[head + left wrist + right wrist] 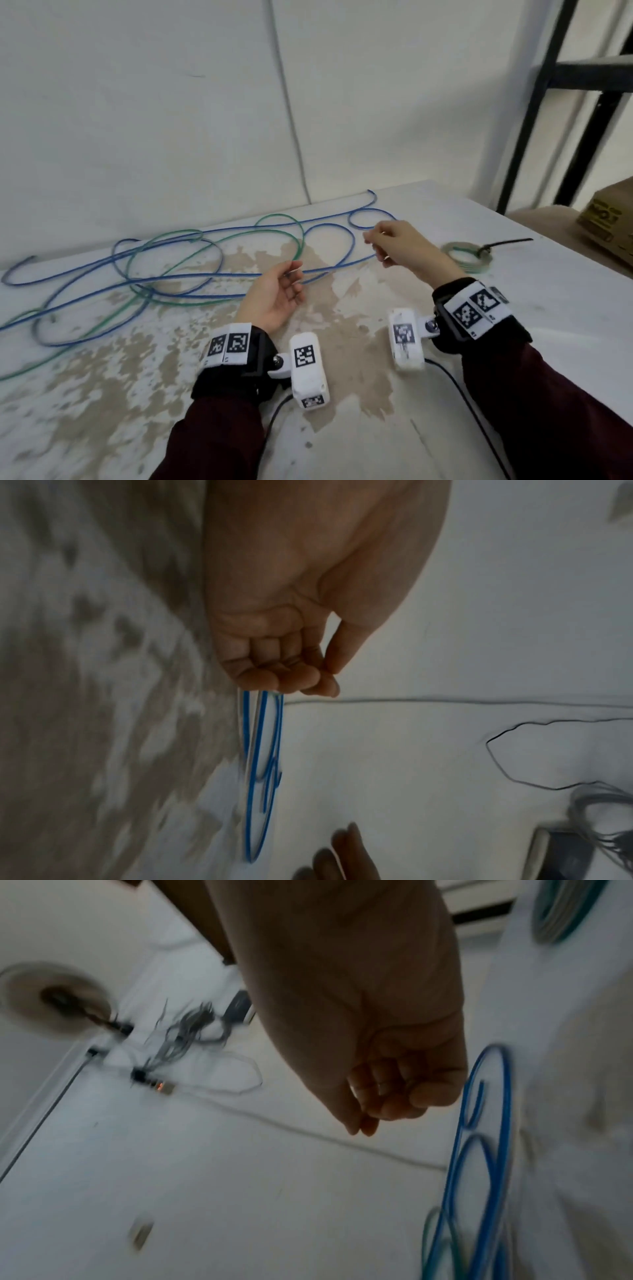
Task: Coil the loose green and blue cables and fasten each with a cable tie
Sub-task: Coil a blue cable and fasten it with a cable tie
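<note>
1. Head view: a white table with worn brown patches stands against a white wall; a black rack stands far right.
2. Loose blue cable and green cable sprawl tangled across the left.
3. Left hand hovers palm-up, fingers loosely curled, empty.
4. Right hand hangs above the blue loops, fingers bent; whether it pinches anything, I cannot tell.
5. A tied green coil lies far right.

Motion blur smears the blue cable beside the right hand's grip; whether those fingers pinch anything is hidden. The green cable runs off the desk's left edge.
</note>
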The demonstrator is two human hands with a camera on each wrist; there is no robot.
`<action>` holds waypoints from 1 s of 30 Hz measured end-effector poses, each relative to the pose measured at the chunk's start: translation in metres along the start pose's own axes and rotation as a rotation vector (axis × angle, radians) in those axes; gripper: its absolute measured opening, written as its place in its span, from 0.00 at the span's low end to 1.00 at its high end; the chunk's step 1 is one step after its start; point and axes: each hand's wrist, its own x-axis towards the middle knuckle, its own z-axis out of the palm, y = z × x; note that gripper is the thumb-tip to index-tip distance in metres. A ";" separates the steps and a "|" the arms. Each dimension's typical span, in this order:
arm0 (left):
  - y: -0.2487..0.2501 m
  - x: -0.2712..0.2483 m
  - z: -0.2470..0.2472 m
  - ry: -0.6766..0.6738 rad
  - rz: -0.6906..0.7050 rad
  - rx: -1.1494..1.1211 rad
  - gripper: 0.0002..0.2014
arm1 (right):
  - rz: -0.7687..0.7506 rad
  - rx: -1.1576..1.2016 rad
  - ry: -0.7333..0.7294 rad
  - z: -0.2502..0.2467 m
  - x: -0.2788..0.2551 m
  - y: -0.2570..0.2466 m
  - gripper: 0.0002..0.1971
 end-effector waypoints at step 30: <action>0.080 -0.087 -0.196 0.793 0.533 -0.260 0.02 | -0.638 -0.190 -0.258 0.243 0.044 -0.136 0.07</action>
